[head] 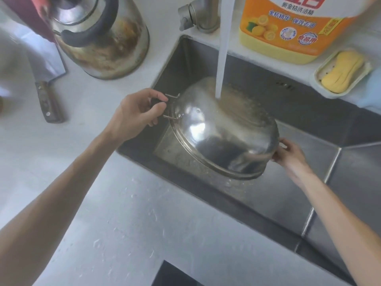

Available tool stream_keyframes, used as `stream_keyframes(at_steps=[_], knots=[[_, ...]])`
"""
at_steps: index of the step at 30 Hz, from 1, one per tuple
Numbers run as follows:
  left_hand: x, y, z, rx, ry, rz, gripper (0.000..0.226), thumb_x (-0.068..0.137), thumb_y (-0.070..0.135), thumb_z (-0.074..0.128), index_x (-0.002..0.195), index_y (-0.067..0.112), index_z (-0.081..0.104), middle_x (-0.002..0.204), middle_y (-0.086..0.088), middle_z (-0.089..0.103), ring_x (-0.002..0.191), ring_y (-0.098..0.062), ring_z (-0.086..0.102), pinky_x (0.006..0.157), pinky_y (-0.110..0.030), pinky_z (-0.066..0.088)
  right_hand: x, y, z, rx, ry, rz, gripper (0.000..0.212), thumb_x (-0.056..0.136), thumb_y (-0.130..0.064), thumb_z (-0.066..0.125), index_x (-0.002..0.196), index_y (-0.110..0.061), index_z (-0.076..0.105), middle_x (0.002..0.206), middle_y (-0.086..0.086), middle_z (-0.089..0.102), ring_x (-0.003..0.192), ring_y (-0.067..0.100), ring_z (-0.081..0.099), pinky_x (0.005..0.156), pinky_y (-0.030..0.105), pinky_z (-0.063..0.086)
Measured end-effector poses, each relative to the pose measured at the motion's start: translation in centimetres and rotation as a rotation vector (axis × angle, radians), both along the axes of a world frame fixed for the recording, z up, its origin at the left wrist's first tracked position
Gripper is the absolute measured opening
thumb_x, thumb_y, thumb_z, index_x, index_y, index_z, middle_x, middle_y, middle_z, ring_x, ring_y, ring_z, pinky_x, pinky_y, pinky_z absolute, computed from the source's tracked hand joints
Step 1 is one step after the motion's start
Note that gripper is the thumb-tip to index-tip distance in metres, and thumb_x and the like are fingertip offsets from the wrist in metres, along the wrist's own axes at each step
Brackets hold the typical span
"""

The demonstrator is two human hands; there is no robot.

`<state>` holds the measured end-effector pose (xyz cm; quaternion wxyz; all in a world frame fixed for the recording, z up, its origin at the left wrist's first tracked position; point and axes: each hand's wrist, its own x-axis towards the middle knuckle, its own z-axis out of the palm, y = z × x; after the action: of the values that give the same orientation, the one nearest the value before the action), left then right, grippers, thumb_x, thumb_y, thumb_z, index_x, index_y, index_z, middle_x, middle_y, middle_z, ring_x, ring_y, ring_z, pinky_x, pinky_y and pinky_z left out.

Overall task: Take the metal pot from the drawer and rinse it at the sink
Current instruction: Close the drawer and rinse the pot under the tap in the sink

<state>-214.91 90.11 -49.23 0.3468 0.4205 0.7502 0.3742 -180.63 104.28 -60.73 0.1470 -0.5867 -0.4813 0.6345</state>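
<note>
The shiny metal pot (218,133) hangs upside down and tilted over the steel sink (268,195), its rounded bottom facing up. A stream of water (222,50) falls from the tap (203,14) onto the pot's bottom and runs off it. My left hand (138,112) grips the pot's left wire handle. My right hand (288,153) holds the opposite rim, where the handle is hidden behind my fingers.
A stained steel kettle (99,36) stands on the white counter (103,203) left of the sink, with a cleaver (47,79) beside it. A large orange detergent bottle (292,27) and a soap dish with a yellow sponge (342,71) sit behind the sink.
</note>
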Motion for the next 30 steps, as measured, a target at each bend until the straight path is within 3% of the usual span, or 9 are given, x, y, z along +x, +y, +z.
stream_keyframes(at_steps=[2,5,11,15,20,24,26,28,30], knots=[[0.1,-0.8,-1.6,-0.085,-0.011,-0.037,0.011,0.088,0.022,0.064,0.086,0.032,0.060,0.051,0.012,0.063,0.048,-0.002,0.055,0.057,-0.016,0.048,0.3,1.4,1.1,0.059,-0.019,-0.046,0.012,0.092,-0.011,0.053,0.087,-0.019,0.059,0.046,-0.011,0.062,0.041,0.001,0.048,0.044,0.010,0.041],[0.4,-2.3,-4.0,-0.240,-0.059,-0.146,0.017,0.088,0.024,0.066,0.081,0.028,0.051,0.056,0.014,0.066,0.050,-0.002,0.056,0.061,-0.024,0.049,0.8,3.1,3.6,0.216,-0.058,-0.006,0.019,0.091,-0.013,0.055,0.082,-0.029,0.060,0.055,-0.020,0.066,0.048,-0.006,0.053,0.046,0.009,0.036],[1.5,-2.8,-5.9,-0.378,0.010,-0.195,0.019,0.085,0.026,0.069,0.078,0.030,0.051,0.050,0.024,0.060,0.049,0.006,0.051,0.067,-0.027,0.039,0.5,4.3,7.3,0.397,0.030,0.079,0.021,0.087,-0.016,0.062,0.089,-0.036,0.066,0.084,-0.024,0.071,0.082,-0.004,0.064,0.075,0.009,0.047],[0.4,-2.9,-5.7,-0.279,0.040,-0.109,0.021,0.083,0.017,0.071,0.080,0.032,0.056,0.064,0.023,0.066,0.062,-0.006,0.061,0.072,-0.030,0.045,0.5,3.5,7.7,0.484,0.053,0.089,0.027,0.083,-0.011,0.066,0.082,-0.038,0.067,0.081,-0.025,0.069,0.079,-0.002,0.059,0.077,0.010,0.047],[-0.6,-2.6,-3.3,-0.121,0.179,-0.033,0.037,0.085,0.007,0.066,0.082,0.043,0.059,0.080,0.016,0.067,0.059,0.003,0.054,0.072,-0.023,0.045,0.9,1.6,5.5,0.418,0.054,0.007,0.030,0.081,-0.005,0.067,0.068,-0.032,0.064,0.068,-0.021,0.069,0.065,-0.003,0.060,0.070,0.010,0.046],[-0.6,-2.1,-0.3,-0.041,0.218,-0.072,0.044,0.084,0.004,0.065,0.091,0.047,0.062,0.073,0.029,0.065,0.059,0.001,0.053,0.069,-0.006,0.043,1.0,-0.4,2.7,0.274,0.067,-0.012,0.036,0.084,0.006,0.058,0.068,-0.026,0.057,0.055,-0.022,0.064,0.053,-0.007,0.057,0.060,0.006,0.042],[-0.3,-1.8,0.8,0.008,0.186,-0.108,0.041,0.082,0.008,0.065,0.097,0.046,0.064,0.073,0.016,0.066,0.058,-0.005,0.051,0.070,-0.015,0.045,1.2,-1.2,1.3,0.210,0.056,0.014,0.041,0.085,0.003,0.057,0.064,-0.031,0.059,0.059,-0.018,0.065,0.055,-0.004,0.054,0.059,0.010,0.041],[0.0,-1.5,1.5,0.038,0.159,-0.118,0.034,0.079,0.020,0.063,0.102,0.044,0.066,0.076,-0.010,0.066,0.064,-0.033,0.051,0.071,-0.038,0.047,1.3,-1.8,0.3,0.154,0.045,0.026,0.038,0.088,0.000,0.056,0.066,-0.031,0.058,0.059,-0.014,0.065,0.053,0.000,0.050,0.056,0.014,0.038],[0.0,-1.2,1.9,0.061,0.125,-0.107,0.029,0.078,0.029,0.062,0.102,0.044,0.067,0.076,-0.023,0.061,0.068,-0.043,0.048,0.069,-0.046,0.045,1.1,-2.1,-0.1,0.118,0.022,0.044,0.030,0.090,-0.004,0.054,0.073,-0.028,0.056,0.052,-0.013,0.062,0.048,0.001,0.042,0.050,0.014,0.034]])
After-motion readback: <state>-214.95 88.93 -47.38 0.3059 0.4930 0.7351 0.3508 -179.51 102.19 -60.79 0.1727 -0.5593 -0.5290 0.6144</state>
